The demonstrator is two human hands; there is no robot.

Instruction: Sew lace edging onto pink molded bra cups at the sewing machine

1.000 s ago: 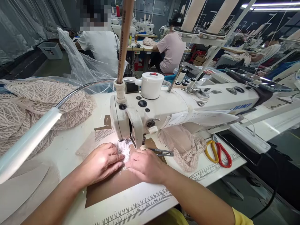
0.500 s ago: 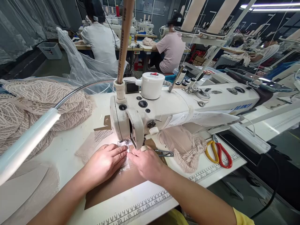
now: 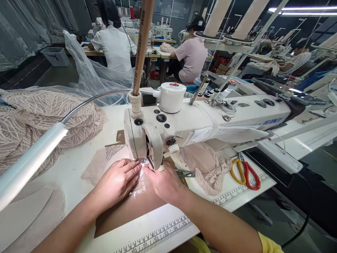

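Note:
My left hand (image 3: 121, 178) is at the sewing machine's (image 3: 168, 121) needle area, its fingers pressed together on pale beige lace fabric (image 3: 98, 162). The fabric spreads out to the left behind that hand. From the right, my right hand (image 3: 166, 182) meets it, thumb pointing at the presser foot (image 3: 143, 160) and fingers closed at the work. Part of those fingers is hidden by the machine head. Beneath both hands lies a brown sheet (image 3: 126, 216), with a shiny clear patch (image 3: 139, 186) between them. What lies exactly under the fingertips is too small to make out.
Red-and-yellow-handled scissors (image 3: 246, 174) lie right of a bunched lace piece (image 3: 207, 168). A lace heap (image 3: 52, 116) and lamp (image 3: 34, 165) occupy the left. A printed ruler (image 3: 155, 240) runs along the front edge. Other people (image 3: 113, 47) sit at machines beyond.
Both hands have shifted slightly, the left a little away from me toward the presser foot. The lace's left edge has slid a little further left.

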